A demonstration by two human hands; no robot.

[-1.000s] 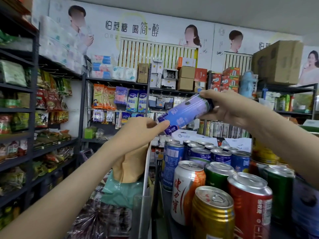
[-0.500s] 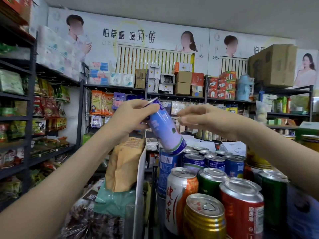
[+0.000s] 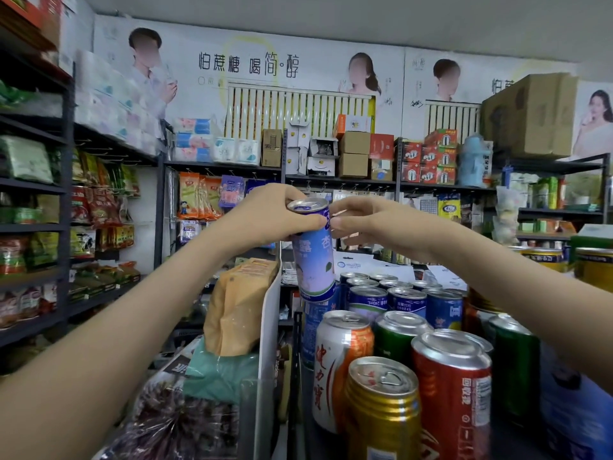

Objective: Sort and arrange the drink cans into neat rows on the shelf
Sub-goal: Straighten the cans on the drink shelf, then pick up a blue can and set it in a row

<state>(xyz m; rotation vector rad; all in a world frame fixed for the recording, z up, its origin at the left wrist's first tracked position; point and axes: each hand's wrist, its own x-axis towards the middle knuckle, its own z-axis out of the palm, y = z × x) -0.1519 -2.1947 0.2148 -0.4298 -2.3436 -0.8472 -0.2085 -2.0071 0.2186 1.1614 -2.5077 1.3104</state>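
Since half a second ago, the tall slim blue-and-lilac drink can [image 3: 313, 260] has swung from a slant to nearly upright, and your right hand [image 3: 368, 224] has closed the gap to it. Your left hand [image 3: 265, 217] grips the can just under its silver lid, fingers wrapped behind and thumb across the front. The curled fingertips of your right hand meet the can's upper right side. From this angle I cannot tell whether they pinch it or only touch it.

The can is in the air between both hands, its base directly above the top of a blue metal can [image 3: 311, 330] at the left edge of the group. Behind that one stand rows of short blue cans with silver lids [image 3: 406, 302], packed close. Nearer to you are a white-and-orange can [image 3: 338, 370], a gold ribbed can [image 3: 381, 410], a red can with white lettering [image 3: 452, 393] and a dark green can [image 3: 398, 340], all upright and just beside one another. A white upright divider panel [image 3: 270, 327] borders the cans on the left, and a tan paper bag [image 3: 235, 313] leans beyond it.
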